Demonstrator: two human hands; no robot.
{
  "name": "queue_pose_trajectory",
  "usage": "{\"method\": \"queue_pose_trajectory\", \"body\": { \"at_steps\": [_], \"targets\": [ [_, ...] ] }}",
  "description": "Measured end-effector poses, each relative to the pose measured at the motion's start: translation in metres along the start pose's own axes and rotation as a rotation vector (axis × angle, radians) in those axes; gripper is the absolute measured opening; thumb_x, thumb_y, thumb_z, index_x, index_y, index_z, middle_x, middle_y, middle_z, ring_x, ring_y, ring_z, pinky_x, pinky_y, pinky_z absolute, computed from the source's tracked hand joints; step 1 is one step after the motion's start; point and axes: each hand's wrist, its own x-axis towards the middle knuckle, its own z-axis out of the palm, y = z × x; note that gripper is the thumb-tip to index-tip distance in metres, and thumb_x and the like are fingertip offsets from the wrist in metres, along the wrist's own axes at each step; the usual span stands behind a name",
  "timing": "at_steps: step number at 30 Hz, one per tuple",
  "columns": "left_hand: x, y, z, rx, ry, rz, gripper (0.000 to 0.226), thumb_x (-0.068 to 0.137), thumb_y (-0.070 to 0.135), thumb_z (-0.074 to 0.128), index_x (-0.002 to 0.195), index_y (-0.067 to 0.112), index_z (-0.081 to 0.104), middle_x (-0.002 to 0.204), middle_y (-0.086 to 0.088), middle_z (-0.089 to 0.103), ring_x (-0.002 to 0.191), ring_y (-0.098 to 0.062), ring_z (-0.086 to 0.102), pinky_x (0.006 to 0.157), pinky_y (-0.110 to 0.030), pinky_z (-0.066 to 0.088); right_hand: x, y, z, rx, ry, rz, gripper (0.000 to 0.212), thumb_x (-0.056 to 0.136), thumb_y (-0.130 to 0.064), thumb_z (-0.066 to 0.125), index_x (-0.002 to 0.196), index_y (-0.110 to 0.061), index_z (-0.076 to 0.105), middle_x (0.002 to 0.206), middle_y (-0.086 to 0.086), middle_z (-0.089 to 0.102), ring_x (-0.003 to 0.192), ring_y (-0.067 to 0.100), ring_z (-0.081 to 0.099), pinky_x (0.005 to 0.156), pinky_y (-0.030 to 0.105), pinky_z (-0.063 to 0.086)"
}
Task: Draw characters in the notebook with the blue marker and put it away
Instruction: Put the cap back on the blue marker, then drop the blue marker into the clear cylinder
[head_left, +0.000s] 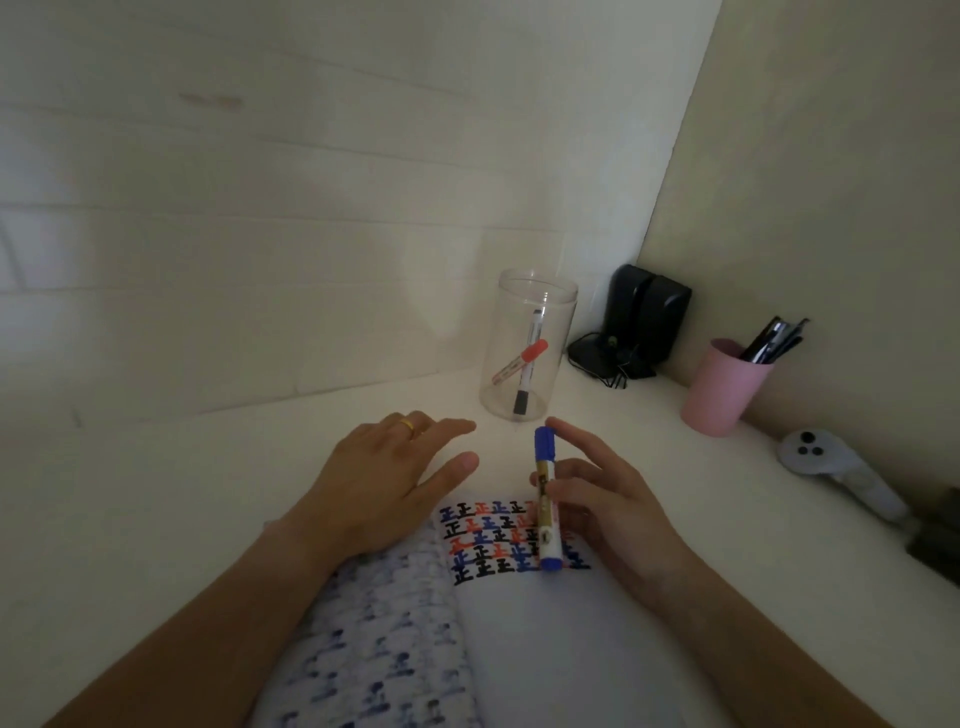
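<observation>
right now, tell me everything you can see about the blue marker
The blue marker has a blue cap on its far end, a blue butt on its near end and a white barrel with a gold label band. The cap is on. It is held nearly upright, leaning slightly, in the right hand, whose fingers wrap its middle, above the notebook page. The left hand does not touch it.
</observation>
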Motion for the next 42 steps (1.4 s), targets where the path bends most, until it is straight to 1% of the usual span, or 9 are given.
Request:
{"method": "queue_pose_trajectory", "body": {
  "at_steps": [5,9,15,19,23,27,29,35,42],
  "targets": [
    [-0.002,-0.003,-0.001,0.026,0.031,-0.042,0.065,0.094,0.069,0.012,0.142,0.040,0.044,0.124,0.007,0.064,0.110,-0.015,0.060,0.092,-0.034,0.047,0.033,-0.070,0.002,-0.145,0.264,-0.309,0.061,0.088,0.006,0.074,0.137,-0.024,0.051,0.104,0.016,0.072,0.095,0.026,0.074,0.085,0.036,0.062],
    [-0.002,-0.004,-0.001,0.018,0.003,-0.032,0.067,0.094,0.070,0.007,0.145,0.040,0.039,0.121,0.007,0.064,0.109,-0.014,0.059,0.096,-0.034,0.043,0.080,-0.128,0.003,-0.294,0.570,-0.586,0.051,0.091,-0.003,0.073,0.132,-0.019,0.045,0.093,0.008,0.074,0.075,0.007,0.070,0.066,0.013,0.054],
    [-0.003,-0.005,0.002,0.027,-0.002,-0.029,0.066,0.095,0.070,0.007,0.146,0.041,0.037,0.123,0.007,0.064,0.111,-0.013,0.059,0.097,-0.034,0.043,0.129,-0.134,0.005,-0.412,0.689,-0.630,0.035,0.091,-0.007,0.073,0.119,-0.012,0.052,0.085,0.002,0.074,0.070,0.000,0.066,0.060,0.002,0.048],
    [-0.002,-0.004,0.003,0.013,-0.017,-0.029,0.067,0.094,0.070,0.005,0.146,0.042,0.036,0.123,0.008,0.064,0.110,-0.013,0.058,0.097,-0.034,0.042,0.141,-0.133,0.001,-0.399,0.810,-0.665,0.035,0.089,-0.003,0.072,0.107,-0.022,0.048,0.076,-0.017,0.064,0.063,-0.008,0.065,0.059,0.004,0.049],
    [-0.002,-0.003,0.003,0.010,-0.035,-0.030,0.065,0.095,0.069,0.007,0.146,0.042,0.036,0.125,0.007,0.063,0.112,-0.014,0.058,0.098,-0.035,0.042,0.144,-0.122,-0.001,-0.689,0.698,-0.594,0.030,0.088,-0.002,0.069,0.111,-0.014,0.053,0.080,-0.002,0.070,0.068,0.013,0.067,0.061,0.022,0.053],
    [-0.002,-0.003,0.004,0.005,-0.053,-0.039,0.063,0.095,0.070,0.009,0.146,0.043,0.035,0.127,0.008,0.062,0.115,-0.013,0.056,0.100,-0.036,0.041,0.144,-0.107,0.004,-0.894,0.562,-0.496,0.016,0.094,-0.008,0.063,0.108,-0.015,0.057,0.076,0.010,0.073,0.067,0.024,0.070,0.051,0.026,0.052],
    [-0.003,-0.003,0.004,0.005,-0.062,-0.040,0.061,0.096,0.069,0.011,0.146,0.044,0.035,0.128,0.008,0.061,0.116,-0.013,0.056,0.100,-0.036,0.040,0.145,-0.104,0.006,-0.899,0.569,-0.471,0.009,0.096,-0.008,0.060,0.104,-0.013,0.063,0.080,0.013,0.076,0.069,0.026,0.071,0.060,0.037,0.060],
    [-0.003,-0.003,0.002,0.005,-0.075,-0.033,0.059,0.097,0.067,0.015,0.146,0.044,0.037,0.130,0.009,0.061,0.115,-0.011,0.056,0.097,-0.033,0.041,0.134,-0.100,0.003,-0.910,0.576,-0.467,0.015,0.096,-0.011,0.064,0.108,-0.011,0.073,0.107,0.005,0.078,0.100,0.021,0.068,0.082,0.028,0.051],
    [-0.003,0.003,-0.006,-0.037,-0.117,-0.019,0.064,0.092,0.075,0.014,0.145,0.046,0.035,0.135,0.010,0.057,0.117,-0.011,0.053,0.099,-0.036,0.043,0.050,-0.060,0.011,-0.920,0.498,-0.496,0.015,0.094,-0.026,0.068,0.109,-0.026,0.069,0.112,-0.004,0.071,0.104,0.015,0.061,0.092,0.034,0.052]
  ]
}}
